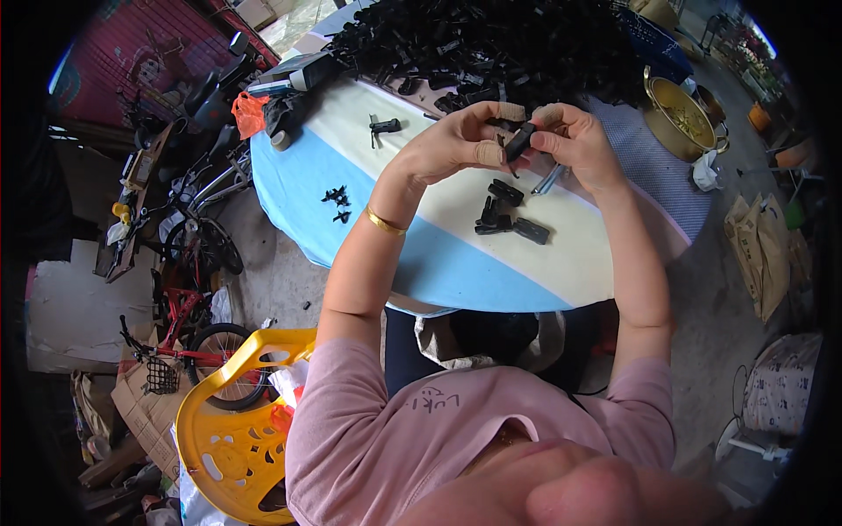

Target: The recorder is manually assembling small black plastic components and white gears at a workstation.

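Note:
Above the table, my left hand (465,140) and my right hand (579,147) meet around a small black plastic part (520,142). Both pinch it between thumb and fingertips, and tan tape wraps several of the fingers. Just below lies a slim silver-blue tool (548,180), partly hidden by my right hand. Closer to me rest a black oblong piece (506,193), an angular black piece (492,217) and a flat black block (531,231). To the left are a black part with thin prongs (384,128) and several tiny black pieces (336,197).
A large heap of black parts (491,53) covers the back of the striped round table (324,228). A golden pot (653,105) stands at the right, with brown paper bags (759,254) on the floor. A yellow chair (232,438) and a red bicycle (189,316) are at the left.

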Demonstrator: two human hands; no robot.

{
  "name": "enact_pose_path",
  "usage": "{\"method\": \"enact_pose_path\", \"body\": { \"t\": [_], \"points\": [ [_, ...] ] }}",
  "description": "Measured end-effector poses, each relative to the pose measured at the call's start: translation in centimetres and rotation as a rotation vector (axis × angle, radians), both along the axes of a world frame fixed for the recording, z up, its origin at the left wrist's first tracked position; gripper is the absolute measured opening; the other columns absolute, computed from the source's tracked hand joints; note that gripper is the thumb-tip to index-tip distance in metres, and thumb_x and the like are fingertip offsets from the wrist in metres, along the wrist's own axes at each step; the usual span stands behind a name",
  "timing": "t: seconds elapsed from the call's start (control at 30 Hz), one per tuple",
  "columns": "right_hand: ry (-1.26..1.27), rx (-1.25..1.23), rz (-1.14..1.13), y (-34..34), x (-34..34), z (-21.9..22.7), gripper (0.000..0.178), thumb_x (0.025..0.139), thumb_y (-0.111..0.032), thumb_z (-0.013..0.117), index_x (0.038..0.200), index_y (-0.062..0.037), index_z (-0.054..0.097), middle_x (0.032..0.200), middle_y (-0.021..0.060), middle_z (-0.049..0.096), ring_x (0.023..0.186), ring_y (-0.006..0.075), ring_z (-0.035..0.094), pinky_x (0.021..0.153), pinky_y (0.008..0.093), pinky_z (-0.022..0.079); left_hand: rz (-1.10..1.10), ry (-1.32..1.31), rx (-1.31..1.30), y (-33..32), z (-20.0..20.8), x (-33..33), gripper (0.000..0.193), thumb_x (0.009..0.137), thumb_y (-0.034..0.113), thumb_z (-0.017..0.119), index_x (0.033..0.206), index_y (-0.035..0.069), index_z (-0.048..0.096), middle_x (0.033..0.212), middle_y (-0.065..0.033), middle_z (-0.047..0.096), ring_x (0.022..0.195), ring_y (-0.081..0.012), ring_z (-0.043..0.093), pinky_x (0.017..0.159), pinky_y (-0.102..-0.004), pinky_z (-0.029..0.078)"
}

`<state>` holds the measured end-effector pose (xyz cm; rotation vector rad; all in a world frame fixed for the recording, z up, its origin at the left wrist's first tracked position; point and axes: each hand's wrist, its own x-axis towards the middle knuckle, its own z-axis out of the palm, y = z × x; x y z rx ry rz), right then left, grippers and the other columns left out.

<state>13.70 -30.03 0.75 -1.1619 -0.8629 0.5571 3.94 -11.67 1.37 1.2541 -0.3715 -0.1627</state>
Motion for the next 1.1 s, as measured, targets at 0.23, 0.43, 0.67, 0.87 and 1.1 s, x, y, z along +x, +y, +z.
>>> {"method": "enact_pose_path", "body": {
  "t": [0.23, 0.43, 0.67, 0.87, 1.1],
  "points": [
    [-0.359, -0.113, -0.103, -0.2, -1.1, 0.6, 0.011, 0.075, -0.003, 0.065, 0.085, -0.0024, 0.06, 0.08, -0.0007, 0.061, 0.071, 0.0052, 0.055, 0.065, 0.0184, 0.046, -0.023, 0.048, -0.023, -1.1, 0.4, -0.4, 0.06, 0.076, 0.003, 0.063, 0.127, -0.002, 0.034, 0.097, -0.0142, 0.06, 0.088, -0.0252, 0.062, 0.083, -0.034, 0.048],
    [-0.129, -0.054, -0.19, -0.7, -0.9, 1.0, 0.012, 0.085, -0.01, 0.054, 0.089, -0.0003, 0.058, 0.073, -0.0007, 0.055, 0.057, 0.0001, 0.043, 0.051, 0.0133, 0.033, 0.251, -0.037, 0.076, -2.1, 0.7, -0.7, 0.05, 0.076, -0.001, 0.062, 0.121, 0.002, 0.042, 0.089, -0.0102, 0.061, 0.085, -0.0208, 0.062, 0.08, -0.0302, 0.049],
    [-0.243, -0.104, -0.2, 0.4, -3.6, 1.1, 0.016, 0.088, -0.012, 0.05, 0.097, -0.0012, 0.058, 0.069, -0.0032, 0.052, 0.055, -0.0001, 0.038, 0.048, 0.0136, 0.03, 0.498, -0.196, 0.073, -2.9, 0.3, -0.6, 0.034, 0.074, -0.004, 0.063, 0.103, 0.001, 0.046, 0.088, -0.0064, 0.058, 0.082, -0.0101, 0.057, 0.072, -0.0228, 0.049],
    [-0.37, -0.087, -0.229, 0.2, -3.4, 0.9, 0.015, 0.088, -0.011, 0.049, 0.093, -0.0009, 0.06, 0.065, -0.0033, 0.051, 0.056, 0.0008, 0.041, 0.047, 0.0147, 0.031, 0.586, -0.285, 0.12, -3.7, 0.4, -0.8, 0.028, 0.075, -0.004, 0.063, 0.098, 0.0, 0.048, 0.09, -0.0068, 0.059, 0.082, -0.0102, 0.057, 0.072, -0.0224, 0.049],
    [-0.325, -0.219, -0.186, -0.3, -3.6, 1.9, 0.013, 0.088, -0.011, 0.049, 0.088, -0.0031, 0.06, 0.062, -0.0047, 0.049, 0.052, 0.0001, 0.038, 0.046, 0.014, 0.029, 0.739, -0.557, 0.396, -3.7, -0.4, -0.7, 0.027, 0.073, 0.0, 0.066, 0.094, -0.002, 0.049, 0.083, -0.0076, 0.062, 0.076, -0.0116, 0.061, 0.069, -0.0228, 0.05]
  ]
}}
